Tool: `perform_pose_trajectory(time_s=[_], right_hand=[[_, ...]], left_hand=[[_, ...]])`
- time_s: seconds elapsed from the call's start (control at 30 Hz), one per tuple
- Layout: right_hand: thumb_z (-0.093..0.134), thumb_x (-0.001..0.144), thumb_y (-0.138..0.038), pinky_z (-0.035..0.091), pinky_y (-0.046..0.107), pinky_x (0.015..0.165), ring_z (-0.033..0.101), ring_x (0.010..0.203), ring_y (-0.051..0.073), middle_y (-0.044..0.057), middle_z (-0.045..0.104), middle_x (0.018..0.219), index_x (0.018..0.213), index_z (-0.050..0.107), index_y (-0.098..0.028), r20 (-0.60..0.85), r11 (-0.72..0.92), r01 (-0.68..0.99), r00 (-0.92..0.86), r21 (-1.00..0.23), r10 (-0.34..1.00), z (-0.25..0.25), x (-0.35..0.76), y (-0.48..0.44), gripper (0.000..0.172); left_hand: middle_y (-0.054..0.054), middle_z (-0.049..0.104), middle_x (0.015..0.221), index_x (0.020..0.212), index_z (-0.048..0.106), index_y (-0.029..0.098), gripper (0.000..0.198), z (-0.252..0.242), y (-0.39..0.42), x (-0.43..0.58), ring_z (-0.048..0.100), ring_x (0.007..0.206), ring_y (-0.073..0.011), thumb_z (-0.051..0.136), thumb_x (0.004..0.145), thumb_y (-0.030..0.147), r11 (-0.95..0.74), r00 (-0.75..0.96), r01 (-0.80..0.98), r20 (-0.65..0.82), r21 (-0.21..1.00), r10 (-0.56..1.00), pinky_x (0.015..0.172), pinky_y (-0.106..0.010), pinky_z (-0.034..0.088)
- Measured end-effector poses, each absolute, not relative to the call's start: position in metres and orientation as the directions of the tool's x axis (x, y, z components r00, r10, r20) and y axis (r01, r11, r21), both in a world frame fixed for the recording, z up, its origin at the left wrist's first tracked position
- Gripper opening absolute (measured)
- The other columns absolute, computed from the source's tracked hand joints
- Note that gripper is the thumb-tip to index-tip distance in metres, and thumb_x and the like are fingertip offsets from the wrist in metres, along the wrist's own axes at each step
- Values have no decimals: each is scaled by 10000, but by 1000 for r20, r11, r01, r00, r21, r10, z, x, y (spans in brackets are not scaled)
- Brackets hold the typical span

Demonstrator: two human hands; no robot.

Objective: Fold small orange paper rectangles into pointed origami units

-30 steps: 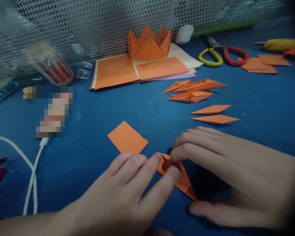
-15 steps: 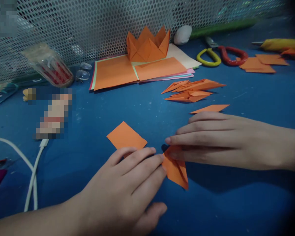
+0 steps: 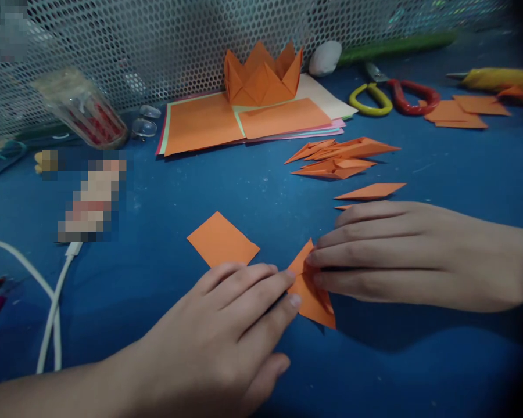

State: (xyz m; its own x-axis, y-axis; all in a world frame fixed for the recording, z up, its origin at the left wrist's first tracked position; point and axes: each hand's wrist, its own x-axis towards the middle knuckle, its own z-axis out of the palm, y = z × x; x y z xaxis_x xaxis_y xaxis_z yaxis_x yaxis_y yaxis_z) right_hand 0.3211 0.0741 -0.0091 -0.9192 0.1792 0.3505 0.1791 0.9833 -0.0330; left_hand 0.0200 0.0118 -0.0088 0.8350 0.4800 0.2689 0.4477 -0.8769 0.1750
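Observation:
A small orange paper (image 3: 312,299), partly folded, lies on the blue table between both hands. My left hand (image 3: 239,331) rests over its left edge, fingertips pressing it, thumb apart below. From the right, my right hand (image 3: 387,252) lays its fingertips on the paper's right side, fingers side by side, thumb hidden. An orange square (image 3: 222,239) lies flat beyond my left fingers, its lower corner covered. Past my right hand is a narrow folded orange piece (image 3: 371,191), with the tip of another showing beside the fingers.
Folded orange pieces (image 3: 346,154) lie farther back. An orange paper crown (image 3: 264,78) stands on stacked sheets (image 3: 200,128) by the mesh wall. Scissors (image 3: 414,98) and orange squares (image 3: 459,113) are back right; a jar (image 3: 85,113) and white cable (image 3: 54,302) are left.
My right fingertips have drawn back slightly to the right, uncovering the paper's top corner. My left fingers have shifted slightly right over the paper. The view has moved a little.

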Motion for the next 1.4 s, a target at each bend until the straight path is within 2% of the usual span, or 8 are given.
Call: perform_pose_trajectory(time_s=[0.3,0.5,0.6,0.7,0.8,0.9,1.13,1.4], right_hand=[[474,1222,-201,704,364,974,871,1084,225,37,909,1151,1153,847,-307,355,975,160,-912,-154,205,-14,323,75,394],[277,1254,-175,683,280,1031,872,1062,184,55,913,1138,1138,842,-238,332,991,111,-934,-74,129,-10,318,70,580],[265,1254,-175,661,260,1095,875,1100,185,82,915,1154,1139,848,-199,331,990,115,-934,-80,135,-10,317,66,595],[415,1241,-214,663,282,1127,878,1161,196,67,915,1243,1214,871,-234,305,963,151,-927,-224,217,-11,318,63,457],[526,1204,-241,694,276,1067,895,1119,203,27,902,1327,1323,878,-286,219,849,269,-890,-455,399,-11,317,62,374],[477,1217,-290,697,262,1038,899,1106,211,41,903,1320,1362,871,-250,134,758,327,-870,-564,474,-9,313,61,421],[485,1249,-316,691,287,1054,874,1132,202,114,881,1276,1144,880,-213,260,806,191,-883,-559,390,-15,305,61,422],[636,1212,-339,695,260,960,862,1122,190,117,837,1245,1081,851,-200,337,802,129,-860,-583,384,-21,303,61,287]], left_hand=[[-133,812,1487,1511,721,129,372,-12,10,15,752,1382,-293,506,1234,254,-847,827,449,225,285,515,1197,-443,624],[-89,820,1443,1333,740,166,267,-4,14,12,718,1426,-199,493,1246,220,-777,810,452,163,439,564,1323,-343,512],[-94,825,1440,1295,774,167,285,-2,14,9,746,1371,-237,495,1245,194,-821,819,440,211,364,533,1240,-365,585],[-96,845,1411,1314,793,187,286,-3,14,6,769,1326,-261,518,1240,167,-852,828,417,255,317,500,1158,-385,633],[-56,888,1280,1346,787,204,265,-4,16,6,808,1224,-211,563,1226,131,-827,806,399,278,395,522,1147,-345,635],[-21,897,1146,1293,779,194,195,-6,19,11,835,1091,-158,619,1204,127,-737,741,408,276,539,612,1073,-269,649],[84,827,885,933,723,244,247,-11,22,25,806,814,-127,736,1020,13,-584,606,447,251,677,755,777,-206,632],[65,844,889,913,798,214,291,-5,23,29,809,846,-124,740,1001,-57,-587,638,441,223,679,737,848,-202,634]])
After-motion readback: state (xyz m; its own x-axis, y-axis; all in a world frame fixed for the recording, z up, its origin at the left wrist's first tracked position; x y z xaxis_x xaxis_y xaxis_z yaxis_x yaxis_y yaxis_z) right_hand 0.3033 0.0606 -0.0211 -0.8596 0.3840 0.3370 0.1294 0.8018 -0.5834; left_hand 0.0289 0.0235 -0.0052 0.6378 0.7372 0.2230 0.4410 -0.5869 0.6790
